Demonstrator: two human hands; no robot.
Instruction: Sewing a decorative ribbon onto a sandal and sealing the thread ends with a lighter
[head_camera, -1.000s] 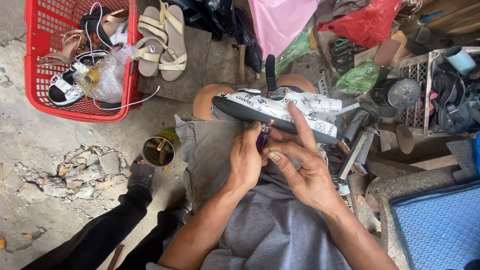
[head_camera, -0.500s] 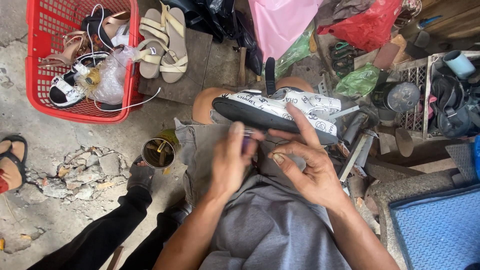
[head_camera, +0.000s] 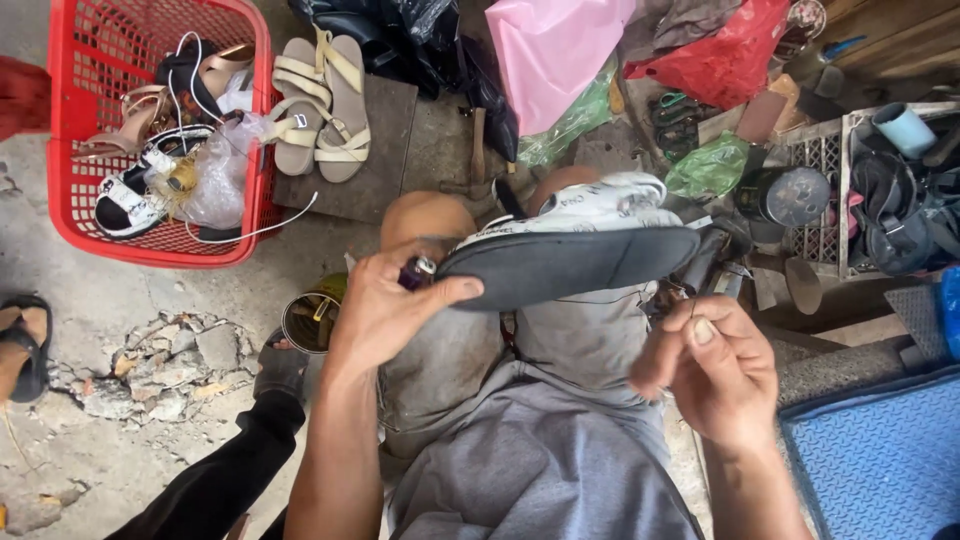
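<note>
The left hand (head_camera: 385, 310) grips the heel end of a white sneaker (head_camera: 570, 250) lying sole-up across the knees, thumb on its dark sole; the right hand (head_camera: 715, 370) pinches a thin thread (head_camera: 668, 290) beside the shoe; a red basket (head_camera: 70, 130) of shoes and tan sandals (head_camera: 320, 105) lie beyond.

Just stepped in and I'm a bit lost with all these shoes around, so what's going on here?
A seated person is working on a white sneaker lying sole-up across their knees. The left hand grips the heel end of its dark sole along with a small purple object. The right hand is raised beside it, pinching something too thin to make out. A red basket of shoes and a pair of beige sandals sit on the ground ahead.
</note>
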